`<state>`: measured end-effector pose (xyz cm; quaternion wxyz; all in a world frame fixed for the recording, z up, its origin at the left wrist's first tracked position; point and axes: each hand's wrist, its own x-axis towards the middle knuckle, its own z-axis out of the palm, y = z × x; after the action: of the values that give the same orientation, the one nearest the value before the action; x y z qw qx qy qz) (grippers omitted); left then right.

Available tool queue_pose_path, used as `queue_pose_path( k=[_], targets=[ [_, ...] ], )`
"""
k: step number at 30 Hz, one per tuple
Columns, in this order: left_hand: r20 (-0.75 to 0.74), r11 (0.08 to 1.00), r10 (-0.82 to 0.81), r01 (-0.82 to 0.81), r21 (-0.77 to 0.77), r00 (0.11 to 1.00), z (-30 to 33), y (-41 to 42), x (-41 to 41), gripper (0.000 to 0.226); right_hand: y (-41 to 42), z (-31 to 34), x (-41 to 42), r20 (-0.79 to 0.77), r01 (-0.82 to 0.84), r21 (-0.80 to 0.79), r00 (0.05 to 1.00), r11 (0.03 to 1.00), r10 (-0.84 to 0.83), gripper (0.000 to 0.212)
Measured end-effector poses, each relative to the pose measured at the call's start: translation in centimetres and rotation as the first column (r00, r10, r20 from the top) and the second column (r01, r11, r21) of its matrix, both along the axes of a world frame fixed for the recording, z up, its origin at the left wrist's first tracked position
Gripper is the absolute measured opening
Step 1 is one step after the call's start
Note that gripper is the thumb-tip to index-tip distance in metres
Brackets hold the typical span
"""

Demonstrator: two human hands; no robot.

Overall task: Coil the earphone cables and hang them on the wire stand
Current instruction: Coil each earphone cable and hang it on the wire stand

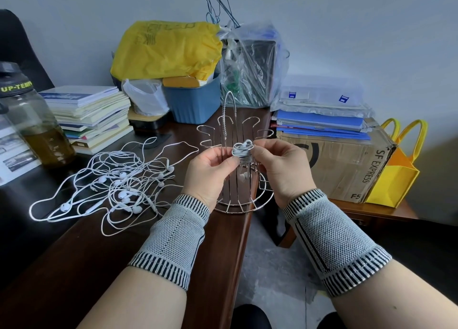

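You sit in a cluttered office or storeroom corner: a dark wooden worktop [124, 242] carries a stack of books [91, 115], blue folders [319, 125] top a courier box [339, 162], and plastic bags [168, 48] pile up against a bare wall [371, 31].

One coiled earphone bundle [243, 149], one wire stand [238, 170], one tangled earphone pile [119, 185] of perhaps several sets, two hands.

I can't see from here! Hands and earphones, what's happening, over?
Left hand and right hand both pinch one coiled earphone bundle, in front of the wire stand. Not hung yet. Tangled earphones wait on the desk. Nothing in the way.
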<state>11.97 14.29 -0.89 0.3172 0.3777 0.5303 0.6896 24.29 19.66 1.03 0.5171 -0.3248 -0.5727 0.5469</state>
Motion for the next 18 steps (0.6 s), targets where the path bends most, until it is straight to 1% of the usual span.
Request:
queue_pose_path(
  k=[5,7,9,12,14,18],
  targets=[
    [-0.018,1.0,0.005,-0.005,-0.009,1.0,0.07,-0.06,-0.03,0.013,-0.26,0.01,0.17,0.012,-0.037,0.022,0.999,0.999,0.036,0.005],
    [-0.014,1.0,0.001,-0.001,-0.011,1.0,0.06,-0.09,-0.08,0.011,-0.29,0.02,0.14,0.043,-0.004,0.074,0.999,0.997,0.0,0.007],
    [-0.021,1.0,0.006,-0.006,-0.019,1.0,0.05,-0.14,-0.15,0.014,-0.25,0.01,0.04,0.062,0.027,0.098,0.998,0.995,-0.033,0.014],
    [-0.03,0.999,0.018,-0.019,-0.029,0.999,0.04,-0.17,-0.24,0.013,0.08,0.13,0.08,0.003,0.066,0.014,0.998,0.998,-0.066,0.02],
    [-0.031,0.999,0.025,-0.026,-0.037,0.999,0.18,-0.24,-0.15,0.015,0.3,0.23,0.27,-0.015,0.055,-0.047,0.998,0.997,-0.056,0.022],
    [-0.02,0.998,0.013,-0.014,-0.054,1.0,0.44,-0.4,-0.08,0.015,-0.11,0.2,0.14,0.045,-0.035,-0.101,0.998,0.994,0.04,0.021]
  ],
)
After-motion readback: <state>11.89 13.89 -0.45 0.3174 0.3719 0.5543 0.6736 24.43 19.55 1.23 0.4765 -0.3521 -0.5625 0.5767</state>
